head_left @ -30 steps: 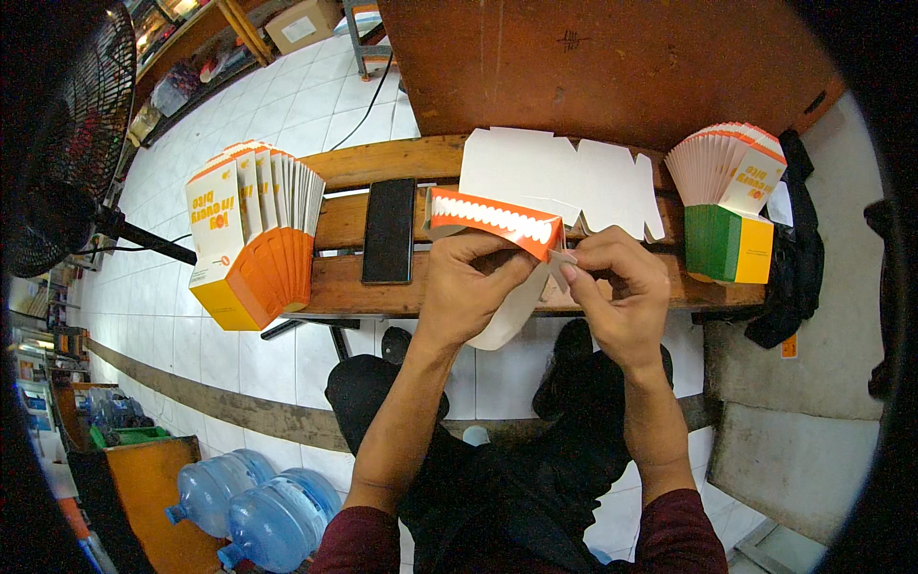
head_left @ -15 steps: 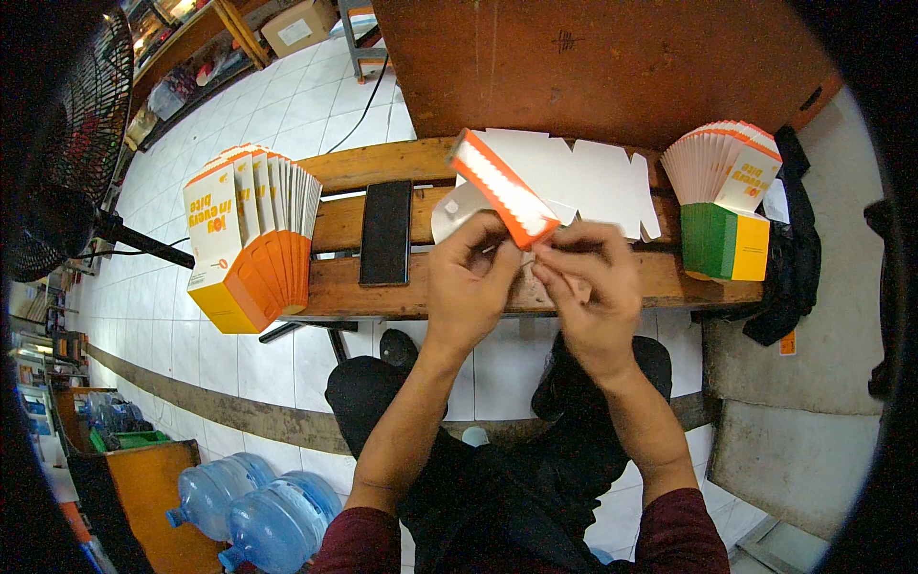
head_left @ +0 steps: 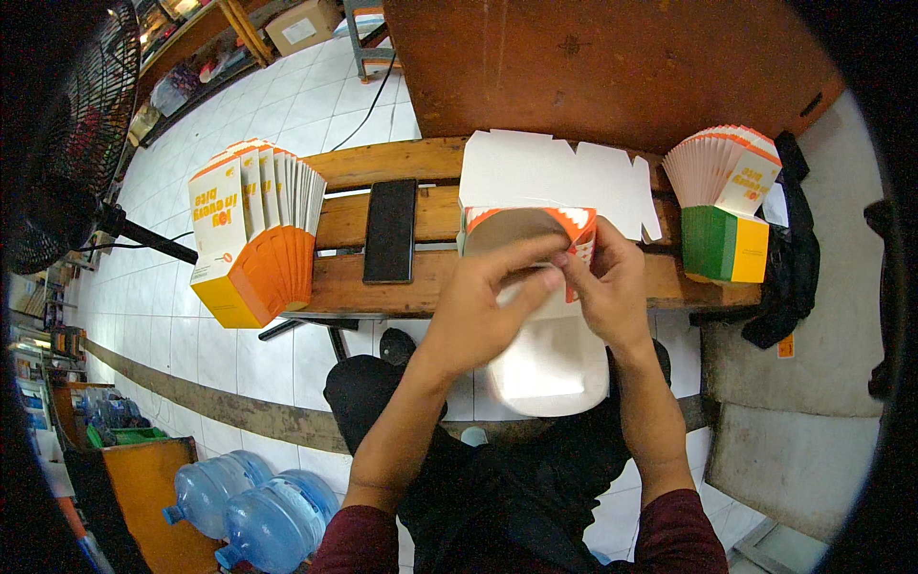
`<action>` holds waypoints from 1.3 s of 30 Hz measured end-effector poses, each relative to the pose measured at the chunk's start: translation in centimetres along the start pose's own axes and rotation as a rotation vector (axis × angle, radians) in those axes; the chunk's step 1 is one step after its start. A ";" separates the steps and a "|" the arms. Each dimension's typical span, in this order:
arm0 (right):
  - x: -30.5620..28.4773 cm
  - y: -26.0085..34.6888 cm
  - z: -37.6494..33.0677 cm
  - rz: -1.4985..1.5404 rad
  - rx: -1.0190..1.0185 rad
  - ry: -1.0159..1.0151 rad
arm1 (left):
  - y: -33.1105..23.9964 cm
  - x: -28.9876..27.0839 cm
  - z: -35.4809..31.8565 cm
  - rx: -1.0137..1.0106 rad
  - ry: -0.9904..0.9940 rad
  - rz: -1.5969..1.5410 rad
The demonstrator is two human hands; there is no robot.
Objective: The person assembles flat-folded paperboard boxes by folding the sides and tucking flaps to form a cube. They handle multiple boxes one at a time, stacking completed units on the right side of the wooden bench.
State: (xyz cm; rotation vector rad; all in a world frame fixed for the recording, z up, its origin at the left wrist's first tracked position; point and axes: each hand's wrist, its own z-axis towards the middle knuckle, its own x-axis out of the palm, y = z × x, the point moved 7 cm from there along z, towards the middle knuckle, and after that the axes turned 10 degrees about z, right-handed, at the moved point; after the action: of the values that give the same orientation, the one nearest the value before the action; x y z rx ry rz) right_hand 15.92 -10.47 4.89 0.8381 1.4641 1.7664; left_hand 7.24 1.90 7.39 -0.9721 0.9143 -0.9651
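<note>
Between my hands, at the bench's front edge, is a paperboard food carton [head_left: 550, 368], white inside with an orange and white patterned rim. Its mouth faces me, and a rounded white flap hangs down over my lap. My right hand [head_left: 612, 287] is closed on the carton's right corner. Across the mouth reaches my left hand [head_left: 488, 301], slightly blurred, its thumb and fingers pinched near that same corner. Behind the carton a flat, notched white carton blank [head_left: 555, 172] lies on the wooden bench [head_left: 344, 298].
A black phone [head_left: 389, 232] lies left of the carton. Fanned nested cartons stand at both bench ends: an orange and yellow stack [head_left: 251, 239] left, a green and yellow stack [head_left: 724, 210] right. A fan [head_left: 81, 143] and blue water bottles [head_left: 277, 517] are at the left.
The carton has turned so that its mouth and white flap now face me. My left hand has moved across the mouth, and my right hand has shifted to the right corner.
</note>
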 end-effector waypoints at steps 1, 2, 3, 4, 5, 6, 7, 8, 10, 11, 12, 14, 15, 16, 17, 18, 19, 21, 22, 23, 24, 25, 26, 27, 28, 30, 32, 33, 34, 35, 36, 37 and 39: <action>-0.6 0.4 0.2 0.011 -0.056 -0.043 | -1.6 -0.4 -0.4 0.076 0.007 0.110; -1.2 0.8 0.2 0.020 -0.104 -0.092 | -3.1 -0.7 -0.7 0.147 0.036 0.246; -1.8 0.7 0.3 0.055 -0.097 -0.133 | -4.1 -2.2 -0.8 0.184 -0.058 0.152; -2.1 0.7 0.2 0.103 -0.118 -0.164 | -5.1 -3.5 -0.9 0.263 -0.157 0.045; -2.2 0.6 0.2 0.120 -0.110 -0.158 | -4.9 -4.9 -0.9 0.239 -0.312 0.080; -1.8 0.1 0.2 0.078 -0.061 -0.126 | -3.5 -4.7 -0.3 0.112 -0.290 0.098; -1.3 -0.1 0.0 0.052 -0.061 -0.099 | -1.9 -4.5 0.4 0.045 -0.312 0.069; -0.8 -0.3 0.0 0.026 -0.063 -0.067 | 0.0 -4.1 0.6 -0.064 -0.345 0.039; -0.6 -0.7 -0.1 0.060 -0.040 -0.077 | 5.7 -1.8 0.2 -0.531 -0.232 -0.053; -0.7 -0.7 -0.2 0.078 -0.023 -0.084 | 5.8 -1.7 0.4 -0.399 -0.235 -0.040; -0.7 -1.4 -0.2 0.055 0.054 -0.119 | 6.1 -1.1 0.4 -0.337 -0.183 -0.034; -0.5 -1.3 -0.3 0.147 0.106 -0.017 | 5.6 -0.8 0.5 -0.227 -0.158 0.026; -0.5 -1.2 -0.3 0.125 0.102 -0.022 | 4.9 -1.0 0.5 -0.173 -0.191 0.083; -0.5 -1.2 -0.4 0.098 0.099 -0.032 | 4.0 -1.4 0.6 -0.112 -0.240 0.146; -0.3 -1.0 -0.4 0.081 0.075 -0.018 | 3.6 -1.7 0.7 -0.114 -0.299 0.080; -0.1 -0.8 -0.4 0.063 0.050 -0.005 | 3.2 -1.9 0.8 -0.109 -0.370 0.019; 0.3 -0.5 -0.4 0.047 0.008 0.025 | 2.8 -2.1 0.9 -0.090 -0.381 -0.039; 0.2 -0.1 -0.2 0.028 -0.057 -0.008 | 2.6 -2.2 0.9 -0.101 -0.325 0.056; 0.2 0.2 -0.1 0.014 -0.091 -0.019 | 3.1 -2.3 0.8 -0.157 -0.294 0.112; 0.3 0.1 -0.1 0.023 -0.071 0.000 | 2.9 -2.2 0.6 -0.090 -0.296 0.197; 0.3 0.0 -0.1 0.024 -0.045 0.018 | 3.1 -2.0 0.5 -0.054 -0.266 0.120; 0.2 -0.2 -0.2 0.027 -0.022 0.014 | 3.6 -1.9 0.5 -0.056 -0.284 0.042; 0.4 -0.1 -0.3 0.056 -0.032 0.045 | 4.0 -1.9 0.5 -0.056 -0.304 -0.036; 0.5 -0.2 -0.5 0.089 -0.044 0.053 | 4.3 -2.1 0.5 -0.062 -0.321 -0.008; 0.7 -0.2 -0.8 0.133 -0.052 0.074 | 4.4 -2.2 0.7 -0.068 -0.338 0.021; 0.8 -0.4 -0.7 0.066 -0.115 0.067 | 4.3 -2.8 0.8 -0.075 -0.388 0.089; 0.9 -0.7 -0.8 -0.020 -0.139 0.068 | 3.8 -3.6 0.6 -0.070 -0.476 0.165; 0.8 -0.7 -0.9 -0.062 -0.149 0.056 | 3.8 -3.5 0.6 -0.067 -0.473 0.131; -0.1 -0.5 -0.8 -0.060 -0.183 -0.041 | 4.3 -2.7 0.9 -0.132 -0.345 0.093; -1.1 -0.2 -0.8 -0.059 -0.213 -0.147 | 4.5 -2.0 1.0 -0.149 -0.262 0.053; -1.8 0.0 -0.8 -0.058 -0.237 -0.225 | 4.7 -1.3 1.0 -0.165 -0.184 0.011; -2.3 -0.5 -0.4 0.027 -0.172 -0.242 | 4.7 -0.5 1.2 -0.131 -0.027 0.113; -1.4 -1.5 0.4 -0.070 -0.020 -0.075 | 4.9 -1.5 1.1 -0.138 -0.137 0.162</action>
State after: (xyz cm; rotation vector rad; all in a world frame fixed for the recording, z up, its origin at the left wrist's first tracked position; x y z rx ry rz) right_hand 17.19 -11.26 3.37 0.8248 1.4078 1.6777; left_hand 8.99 4.78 3.37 -1.0504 0.9375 -0.6969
